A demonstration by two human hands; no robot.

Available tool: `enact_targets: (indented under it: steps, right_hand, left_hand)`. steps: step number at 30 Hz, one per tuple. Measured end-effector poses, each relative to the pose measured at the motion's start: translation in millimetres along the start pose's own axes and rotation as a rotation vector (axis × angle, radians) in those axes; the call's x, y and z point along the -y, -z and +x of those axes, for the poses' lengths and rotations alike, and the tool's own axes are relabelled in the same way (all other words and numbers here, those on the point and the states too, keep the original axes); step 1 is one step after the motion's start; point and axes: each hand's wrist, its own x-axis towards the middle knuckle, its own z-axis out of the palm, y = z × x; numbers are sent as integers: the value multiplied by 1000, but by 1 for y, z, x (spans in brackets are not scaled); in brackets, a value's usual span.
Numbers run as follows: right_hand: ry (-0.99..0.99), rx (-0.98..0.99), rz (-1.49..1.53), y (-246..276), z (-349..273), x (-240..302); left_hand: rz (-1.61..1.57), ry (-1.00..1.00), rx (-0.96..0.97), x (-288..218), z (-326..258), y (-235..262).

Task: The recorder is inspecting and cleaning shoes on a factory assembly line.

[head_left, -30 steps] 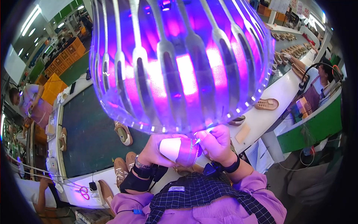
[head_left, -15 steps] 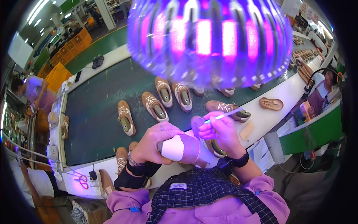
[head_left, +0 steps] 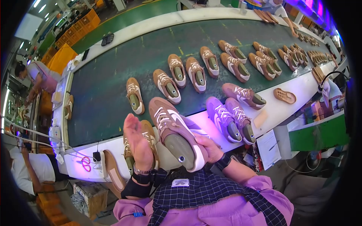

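Note:
A brown suede sneaker (head_left: 175,132) with white laces and a white sole is held in front of my apron, its toe pointing away and an olive-green last inside. My right hand (head_left: 210,149) grips its heel end from the right side; some of those fingers are hidden behind the shoe. My left hand (head_left: 138,145) is raised just left of the sneaker, fingers stretched out, slightly blurred and holding nothing. Behind that hand, a tan pair of sneakers (head_left: 152,140) stands on the white ledge. Two more sneakers (head_left: 223,119), lit purple, stand to the right.
Several sneakers (head_left: 166,86) stand along the dark green belt (head_left: 105,101). On the white ledge lie red-handled scissors (head_left: 86,164), a loose sole (head_left: 284,96) and a tan piece (head_left: 260,118). A co-worker (head_left: 277,9) reaches in at far right; another person (head_left: 39,77) is at left.
The sneaker has turned so its top faces me. My left hand has let go of it, and my right hand now holds it. The pen-like stick is no longer visible there. My view has shifted.

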Motion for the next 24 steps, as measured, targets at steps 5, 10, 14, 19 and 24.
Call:
enact_targets:
  steps: [5, 10, 14, 19, 24]
  right_hand:
    - [-90, 151, -391, -16, 8, -4]
    - [384, -379, -1247, -22, 7, 25]
    - [72, -522, -1527, 75, 2, 33]
    - [-262, -402, -1504, 118, 10, 24]
    - [-378, -433, -1137, 122, 14, 27]
  left_hand:
    - [-770, 810, 213, 35, -45, 19]
    - [-1109, 907, 185, 40, -67, 57]
    - [-993, 948, 105, 66, -83, 80]
    - [-878, 951, -107, 94, -80, 94]
    - [-816, 776, -284, 79, -46, 54]
